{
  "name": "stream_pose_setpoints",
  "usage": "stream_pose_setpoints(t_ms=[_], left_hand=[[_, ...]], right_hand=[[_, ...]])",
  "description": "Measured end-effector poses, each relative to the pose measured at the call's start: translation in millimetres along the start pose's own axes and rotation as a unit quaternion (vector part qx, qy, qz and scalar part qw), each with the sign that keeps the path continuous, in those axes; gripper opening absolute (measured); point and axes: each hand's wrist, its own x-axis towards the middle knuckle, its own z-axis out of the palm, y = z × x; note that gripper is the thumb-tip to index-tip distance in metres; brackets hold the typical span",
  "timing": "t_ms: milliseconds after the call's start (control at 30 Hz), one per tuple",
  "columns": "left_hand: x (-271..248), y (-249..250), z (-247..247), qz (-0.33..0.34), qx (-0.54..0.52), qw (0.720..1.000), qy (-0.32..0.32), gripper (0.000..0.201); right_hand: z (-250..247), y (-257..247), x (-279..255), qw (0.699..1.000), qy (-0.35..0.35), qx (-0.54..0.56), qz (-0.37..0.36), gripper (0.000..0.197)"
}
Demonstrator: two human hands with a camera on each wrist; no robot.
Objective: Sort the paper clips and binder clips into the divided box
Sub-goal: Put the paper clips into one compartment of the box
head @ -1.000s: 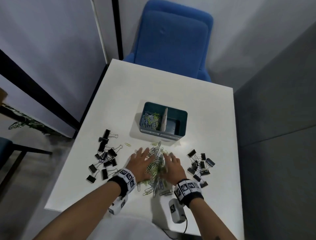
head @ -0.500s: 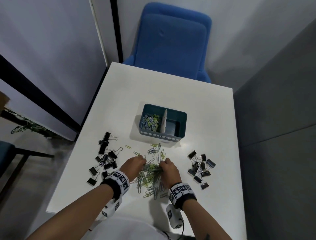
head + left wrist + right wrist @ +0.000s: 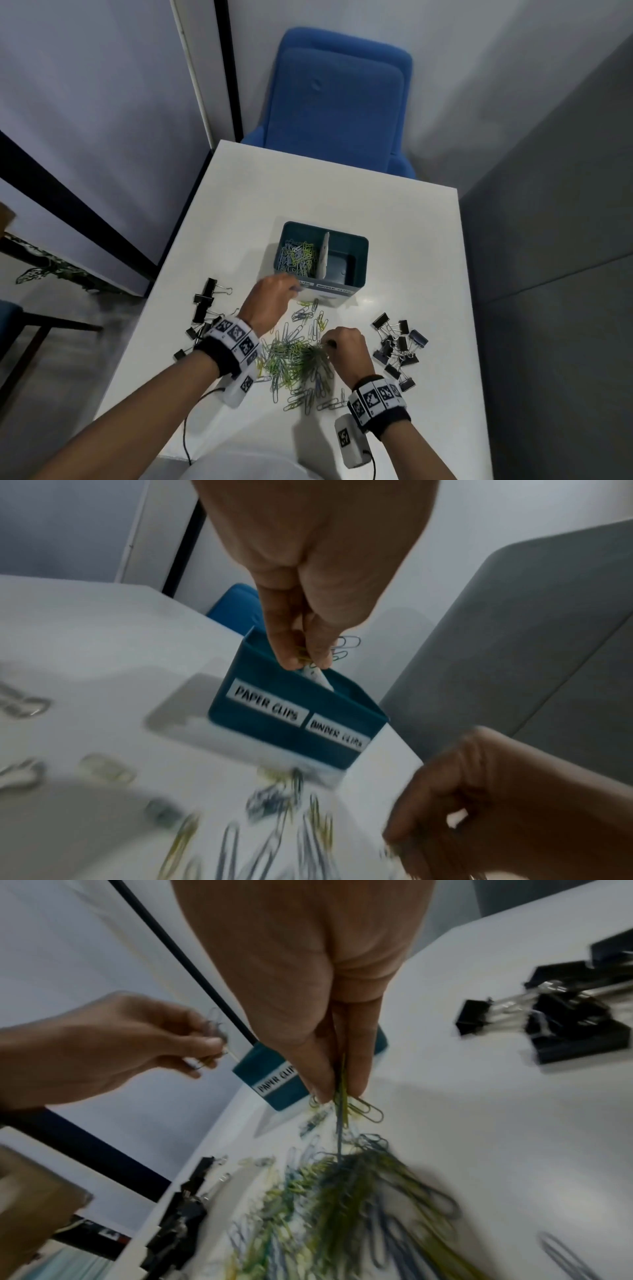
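A teal divided box (image 3: pixel 346 287) stands mid-table; its left compartment holds paper clips (image 3: pixel 297 257), its right one shows only its bare floor. My left hand (image 3: pixel 274 294) pinches a few paper clips (image 3: pixel 342 649) just in front of the box's left front corner, labelled PAPER CLIPS (image 3: pixel 266 702). My right hand (image 3: pixel 346 346) pinches a tangled bunch of paper clips (image 3: pixel 346 1112) that hangs down into the loose pile (image 3: pixel 294 359) on the table. Black binder clips lie in two heaps, left (image 3: pixel 203 308) and right (image 3: pixel 397 346).
The white table (image 3: pixel 342 192) ends close to my body at the near edge. A blue chair (image 3: pixel 337 102) stands behind the far edge. A grey partition (image 3: pixel 548 240) runs along the right, a white wall panel (image 3: pixel 85 120) along the left.
Both hands gathered clips from the pile and closed on them. The left hand has risen and moved forward to the box's front; the right hand lifts a bunch from the pile.
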Motion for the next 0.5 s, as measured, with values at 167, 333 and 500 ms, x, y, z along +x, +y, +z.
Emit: stream_pose_setpoints(t_ms=[167, 333, 500], left_hand=[[59.0, 12.0, -18.3, -0.031, -0.003, 0.999, 0.031, 0.006], [62.5, 9.7, -20.4, -0.064, 0.006, 0.998, 0.023, 0.027], [6.7, -12.1, -4.2, -0.094, 0.013, 0.993, 0.067, 0.018]], right_hand=[[-20.5, -22.1, 6.7, 0.999, 0.006, 0.000, -0.042, 0.020], [-58.0, -43.6, 24.2, 0.994, 0.057, 0.039, -0.080, 0.020], [-96.1, -68.3, 63.8, 0.989, 0.111, 0.034, -0.093, 0.019]])
